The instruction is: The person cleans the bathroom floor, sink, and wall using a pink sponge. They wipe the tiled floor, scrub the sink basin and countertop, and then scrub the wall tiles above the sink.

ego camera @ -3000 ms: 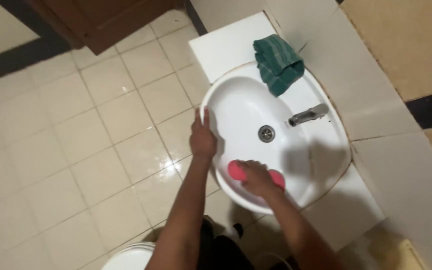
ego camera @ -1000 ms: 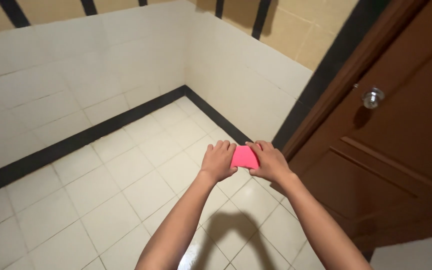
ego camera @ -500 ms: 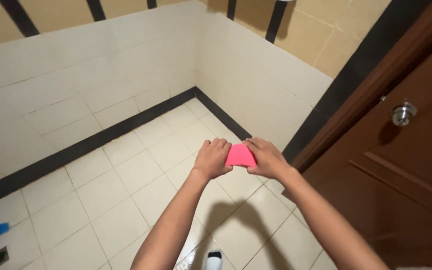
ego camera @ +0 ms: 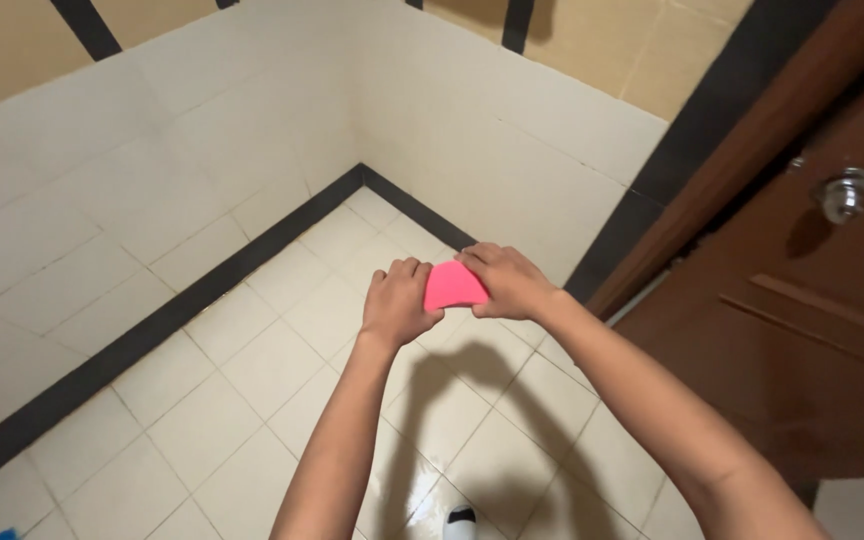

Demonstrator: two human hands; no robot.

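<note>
Down below my outstretched arms spreads the tiled floor, cream squares with a wet sheen near the bottom of the view, bordered by a black skirting band that runs along the foot of the pale tiled walls into the far corner. To my right stands a brown wooden door with a round metal knob, set in a dark frame; it looks shut, though I cannot see its edge well enough to be sure.

Both arms reach forward at chest height, well above the floor and touching nothing else. My right hand and left hand meet around a pink sponge, each grip closed on one end of it. The sponge arches upward between them (a bend like that suggests the hands are pressing inward or wringing it), and holding it out over open floor keeps any drips away from my body. The fingers curl over the top, thumbs tucked underneath.

A small white-and-black object sits by the bottom edge; I cannot tell what it is.
</note>
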